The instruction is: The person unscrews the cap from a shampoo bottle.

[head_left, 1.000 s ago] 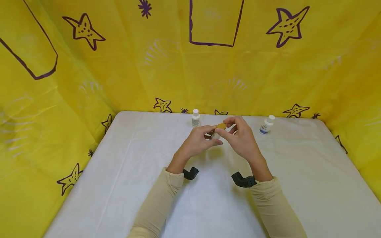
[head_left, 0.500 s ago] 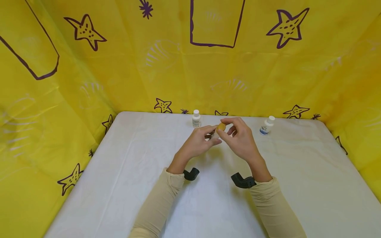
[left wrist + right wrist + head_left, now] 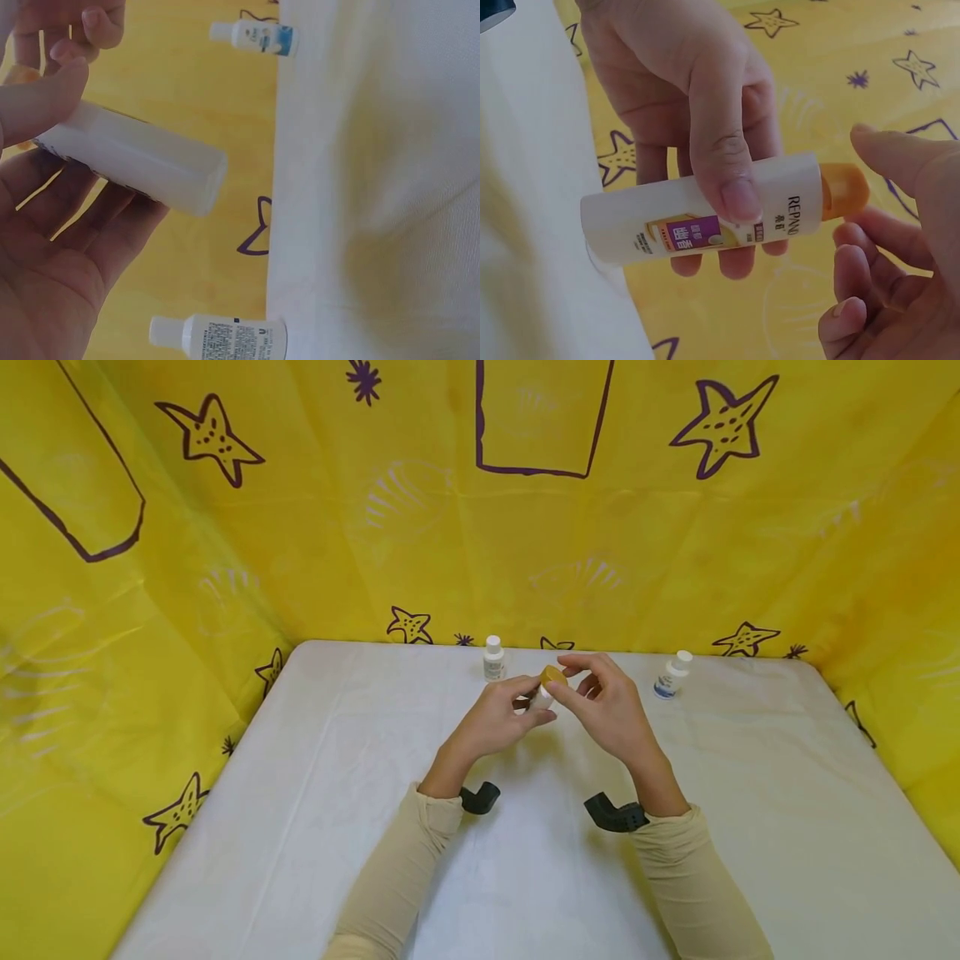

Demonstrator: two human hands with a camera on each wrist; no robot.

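Observation:
A small white bottle [image 3: 543, 697] with an orange cap [image 3: 552, 674] is held above the middle of the white table [image 3: 300, 793]. My left hand [image 3: 534, 697] grips the body, and the thumb [image 3: 727, 165] lies across the label. The bottle [image 3: 697, 217] lies nearly level, its cap [image 3: 845, 191] pointing at my right hand. My right hand [image 3: 561, 681] pinches the cap between thumb and curled fingers. The left wrist view shows the bottle's plain side [image 3: 135, 157] resting on my left fingers.
Two small white bottles stand at the table's back edge, one at centre [image 3: 493, 658] and one tilted to the right [image 3: 671, 674]. Yellow sheeting with purple stars [image 3: 727, 422] walls in the table on three sides. Black camera mounts sit on both wrists.
The right fingers have shifted slightly on the orange cap, which now sits a little higher and more to the left. Both hands stay in the same place.

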